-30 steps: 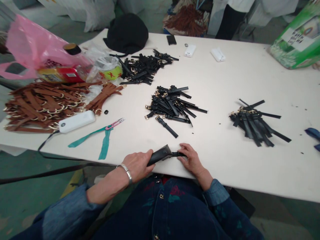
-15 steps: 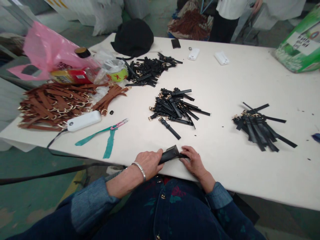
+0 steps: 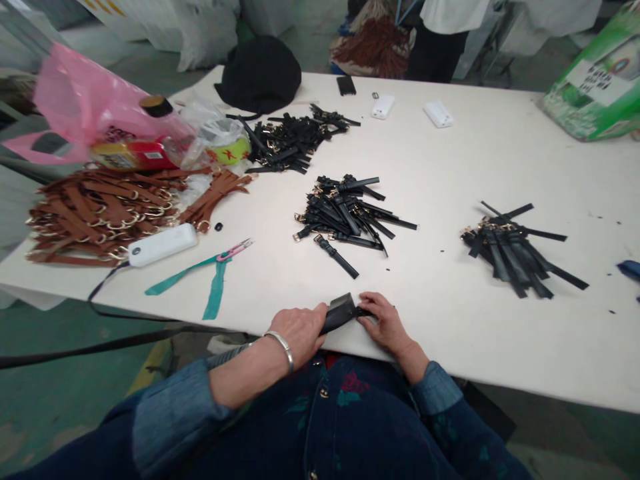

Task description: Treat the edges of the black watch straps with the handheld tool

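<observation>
Clock dial centred on the hands, 12 = straight away from the wearer.

Left hand: wrapped around a black hand tool, flared end pointed toward 2. A silver bangle is worn on that wrist. A grey ribbed length can be seen under the forearm; whether it is joined to the tool can't be told.

Right hand: grip narrow, a small black strap pinched between thumb and fingers, mostly covered by them. Strap is held right at the tool's flared end, near the table's front edge; contact between the two can't be confirmed.

White table layout:
- 12: middle strap pile, black, gold buckles. A single strap is laid at its near side.
- 2: right strap pile, black, fanned out.
- 11: rear strap pile, black; dark cap set beyond it.
- 10: pink-handled snips with teal cloth strips attached; farther out, white power bank against brown straps, pink bag behind.
- 1: white device near the far edge.
- Between 1 and 2: green bag.

Beyond the far edge, between 12 and 1, a person is partly seen.
</observation>
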`<move>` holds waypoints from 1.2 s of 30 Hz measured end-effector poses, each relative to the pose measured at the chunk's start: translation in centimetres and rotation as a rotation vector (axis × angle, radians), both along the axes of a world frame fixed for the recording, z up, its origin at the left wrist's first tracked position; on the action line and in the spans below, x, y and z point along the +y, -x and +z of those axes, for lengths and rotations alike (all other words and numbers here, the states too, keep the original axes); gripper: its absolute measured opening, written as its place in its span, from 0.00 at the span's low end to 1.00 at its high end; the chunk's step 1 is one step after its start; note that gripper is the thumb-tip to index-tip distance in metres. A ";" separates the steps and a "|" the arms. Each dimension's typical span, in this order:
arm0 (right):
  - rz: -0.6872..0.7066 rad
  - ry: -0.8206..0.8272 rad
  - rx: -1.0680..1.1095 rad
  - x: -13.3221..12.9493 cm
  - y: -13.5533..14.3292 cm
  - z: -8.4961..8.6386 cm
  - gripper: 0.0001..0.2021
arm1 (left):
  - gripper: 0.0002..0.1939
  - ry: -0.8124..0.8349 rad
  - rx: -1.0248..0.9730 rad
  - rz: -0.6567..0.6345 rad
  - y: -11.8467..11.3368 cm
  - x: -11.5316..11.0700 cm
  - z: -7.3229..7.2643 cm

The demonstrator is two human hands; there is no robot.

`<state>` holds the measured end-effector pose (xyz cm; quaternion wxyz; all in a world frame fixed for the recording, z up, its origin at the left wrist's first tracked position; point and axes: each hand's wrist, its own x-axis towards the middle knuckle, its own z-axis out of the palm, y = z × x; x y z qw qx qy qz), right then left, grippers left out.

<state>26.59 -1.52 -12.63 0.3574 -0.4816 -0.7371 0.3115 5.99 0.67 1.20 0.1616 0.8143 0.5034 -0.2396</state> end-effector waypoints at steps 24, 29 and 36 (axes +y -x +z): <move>0.013 -0.005 0.001 0.1 0.0 0.1 0.14 | 0.17 0.053 0.067 0.187 1.0 1.1 0.4; 0.005 -0.006 0.002 0.0 0.1 0.2 0.14 | 0.16 0.104 0.146 0.156 1.7 0.7 1.6; -0.002 -0.008 -0.002 -0.1 0.0 0.3 0.15 | 0.15 0.014 -0.001 0.041 0.2 -0.1 0.5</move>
